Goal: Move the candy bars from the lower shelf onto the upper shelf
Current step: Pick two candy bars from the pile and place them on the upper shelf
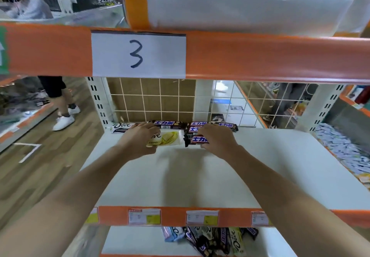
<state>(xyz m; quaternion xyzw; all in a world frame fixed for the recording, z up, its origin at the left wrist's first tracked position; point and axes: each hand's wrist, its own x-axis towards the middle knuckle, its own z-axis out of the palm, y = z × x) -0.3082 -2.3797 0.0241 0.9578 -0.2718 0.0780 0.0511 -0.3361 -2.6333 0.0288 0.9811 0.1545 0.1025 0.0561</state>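
My left hand (140, 138) grips a white and yellow Dove bar (170, 137) near the back of the white upper shelf (200, 176). Beside it, my right hand (218, 139) grips a dark Snickers bar (197, 140). Behind both hands a row of bars lies along the wire back panel: a dark Dove bar (120, 126) at the left and several Snickers bars (197, 125) to its right. On the lower shelf (130, 240) a loose pile of candy bars (210, 240) shows under the orange rail.
An orange shelf rail with a paper label "3" (138, 55) hangs overhead, with a large plastic-wrapped roll (240, 2) on top. A white upright (98, 100) stands at the left. A person's legs (62, 104) are in the aisle at the left. Blue packets (344, 150) fill the neighbouring shelf.
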